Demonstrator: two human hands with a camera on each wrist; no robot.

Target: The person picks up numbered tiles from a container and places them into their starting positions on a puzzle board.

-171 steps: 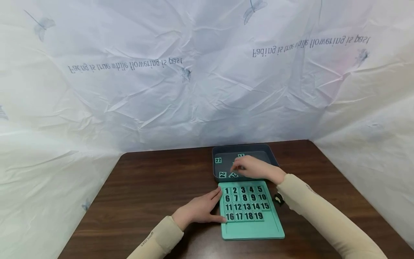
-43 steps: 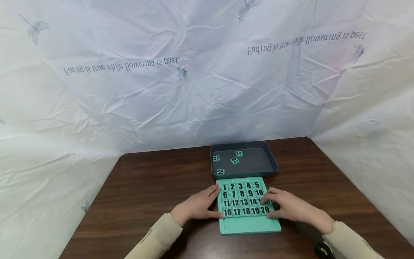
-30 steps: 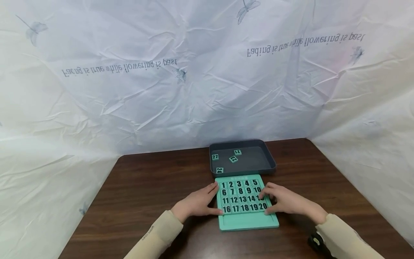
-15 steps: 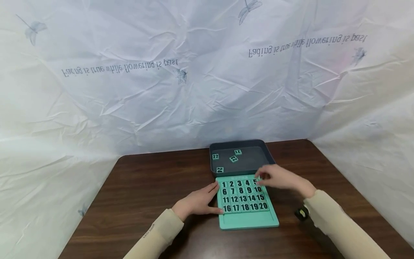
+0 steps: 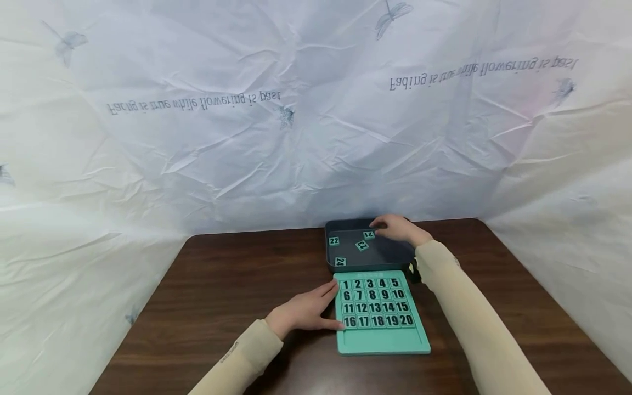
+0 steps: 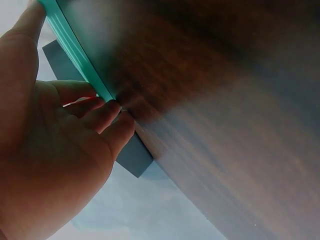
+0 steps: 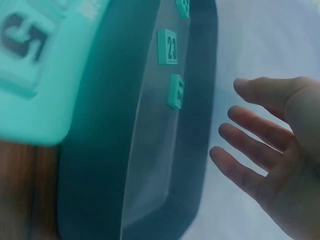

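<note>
My left hand [image 5: 306, 312] rests along the left edge of a mint-green number board [image 5: 382, 343], fingers fairly straight and thumb near tile 16. Tiles 1 to 20 lie in four rows on it, above a bare strip. My right hand [image 5: 399, 227] hovers over the far part of a dark grey tray [image 5: 390, 255], fingers parted and holding nothing, as the right wrist view shows. Just left of its fingertips lies tile 21 [image 5: 368, 235], upside down. Tile 23 [image 5: 362, 246] lies tilted nearby, tile 22 [image 5: 334, 241] by the left wall, and tile 24 [image 5: 340, 261] sideways near the front.
The tray stands directly behind the board on a dark brown wooden table [image 5: 237, 280]. A pale printed sheet [image 5: 237, 153] hangs behind the table and at both sides. A small black device [image 5: 413, 270] sits at my right wrist, close to the tray's front right corner.
Tile 20 has gone onto the board at the end of the fourth row. My right hand has left the board's right side and moved away over the tray. My left hand has stayed put.
</note>
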